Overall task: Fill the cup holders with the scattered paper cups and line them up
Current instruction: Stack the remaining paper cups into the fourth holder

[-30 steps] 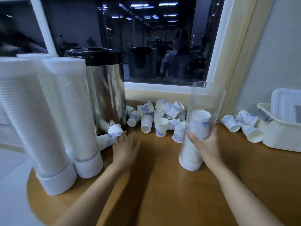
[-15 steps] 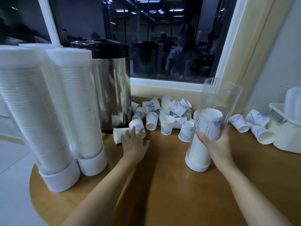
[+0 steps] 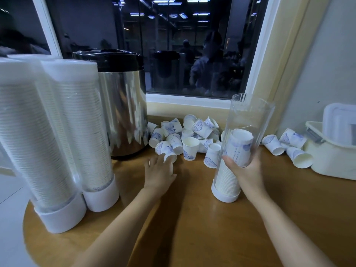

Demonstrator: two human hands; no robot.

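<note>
At the far left of the wooden worktop, two full cup holders stand upright side by side, their white bases touching, each packed with stacked cups up to a white cap. Just right of them and further back stands a steel urn with a black lid.

The left hand lies low over the worktop in front of the urn. Its grip is spread, the fingers straight and apart, the fingertips touching the mouth of a paper cup that lies on its side at the near edge of the heap.

The scattered paper cups, white with blue print, lie heaped against the wall under the window, most on their sides. One upright cup stands at the front, mouth up.

Right of the heap, a clear cup holder rests on its white base and leans to the right at the top. It is filled to about half its height. The right hand holds it at mid-height, the grip curled round the tube with the thumb on the near side.

Further right, three loose cups lie on their sides near a cream tub at the edge.
</note>
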